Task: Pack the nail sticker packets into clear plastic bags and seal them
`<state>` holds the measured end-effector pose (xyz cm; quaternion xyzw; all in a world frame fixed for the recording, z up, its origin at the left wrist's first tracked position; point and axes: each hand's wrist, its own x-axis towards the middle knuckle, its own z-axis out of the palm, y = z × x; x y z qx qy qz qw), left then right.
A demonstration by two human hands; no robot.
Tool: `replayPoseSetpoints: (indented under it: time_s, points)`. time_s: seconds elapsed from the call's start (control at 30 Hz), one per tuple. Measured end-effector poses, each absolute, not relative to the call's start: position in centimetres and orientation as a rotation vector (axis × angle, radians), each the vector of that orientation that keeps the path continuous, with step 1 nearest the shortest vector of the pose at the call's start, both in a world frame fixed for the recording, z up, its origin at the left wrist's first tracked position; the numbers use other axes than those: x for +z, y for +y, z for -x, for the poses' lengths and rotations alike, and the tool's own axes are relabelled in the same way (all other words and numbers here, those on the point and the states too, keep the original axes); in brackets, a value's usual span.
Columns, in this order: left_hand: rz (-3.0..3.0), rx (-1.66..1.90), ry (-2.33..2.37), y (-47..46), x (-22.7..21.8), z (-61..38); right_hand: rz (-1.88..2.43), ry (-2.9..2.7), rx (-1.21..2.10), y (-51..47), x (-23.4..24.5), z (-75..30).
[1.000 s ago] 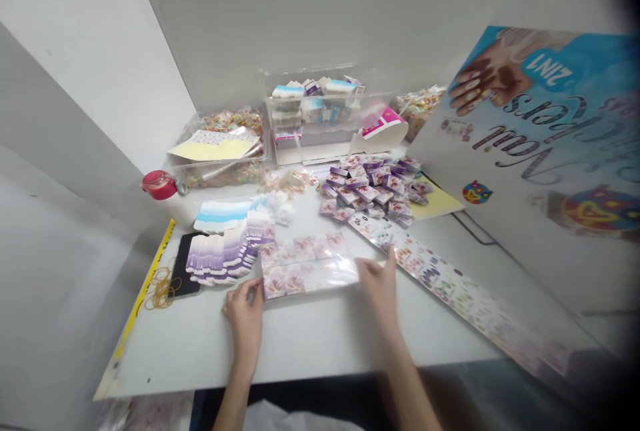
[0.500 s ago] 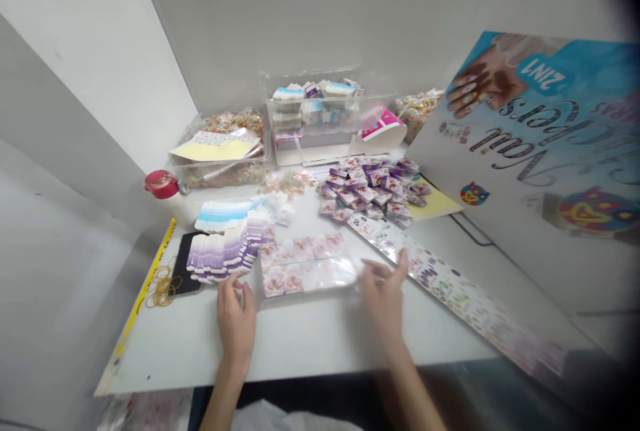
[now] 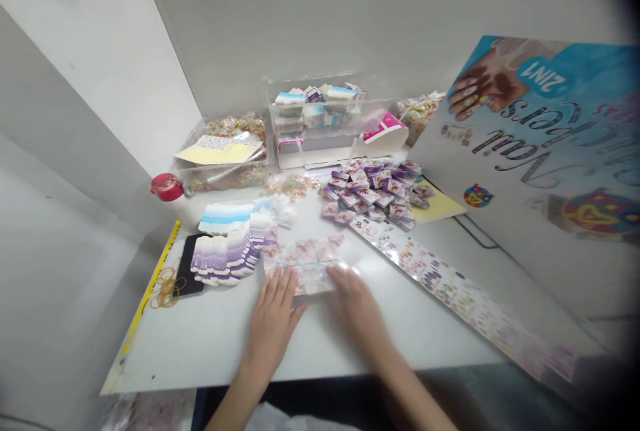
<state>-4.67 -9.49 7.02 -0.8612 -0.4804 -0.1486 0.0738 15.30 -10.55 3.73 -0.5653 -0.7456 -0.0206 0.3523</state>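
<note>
A flat block of flower-printed packs [image 3: 320, 252], glossy as if under clear film, lies on the white table in front of me. My left hand [image 3: 273, 316] rests on its near left part, fingers stretched out flat and thumb apart. At its near right part is my right hand [image 3: 359, 307], its fingers smeared by motion; whether they pinch anything is not visible. Left of the block, fanned stacks of purple-and-white cards [image 3: 225, 257] lie beside blue-and-white cards [image 3: 225, 217]. A heap of small purple flower-printed boxes [image 3: 370, 191] sits behind the block, to the right.
A long sticker strip [image 3: 440, 284] runs diagonally on the right, below a large upright printed board [image 3: 540, 131]. Clear bins [image 3: 225, 167] stand at the back. A red-lidded bottle [image 3: 173, 197], a black flat object [image 3: 190, 271] and rubber bands [image 3: 167, 287] are at left.
My left hand has moved right, from beside the card stacks onto the flower-printed block. My right hand has moved left, from the block's right end onto its near right part.
</note>
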Motion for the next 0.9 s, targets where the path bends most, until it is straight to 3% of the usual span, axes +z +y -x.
replayPoseSetpoints:
  time_s: [0.2,0.4,0.63,0.73,0.9]
  points:
    - [2.605,-0.335,-1.181,-14.0,7.2,6.1,1.49,-1.906,-0.003,-15.4,3.8,-16.5]
    - [2.657,-0.489,-0.867,-17.9,7.0,9.0,1.483,-1.778,0.254,-22.4,6.2,-16.5]
    - [2.893,-0.656,-0.605,-15.5,12.4,9.8,1.538,-1.19,0.282,-21.2,11.2,-16.9]
    - [3.089,-0.868,-0.823,-13.9,15.1,9.4,1.534,-0.999,0.219,-19.3,14.5,-17.4]
    - [3.411,-1.008,-1.939,-8.8,16.4,8.8,1.477,-0.814,0.267,-16.6,16.7,-18.7]
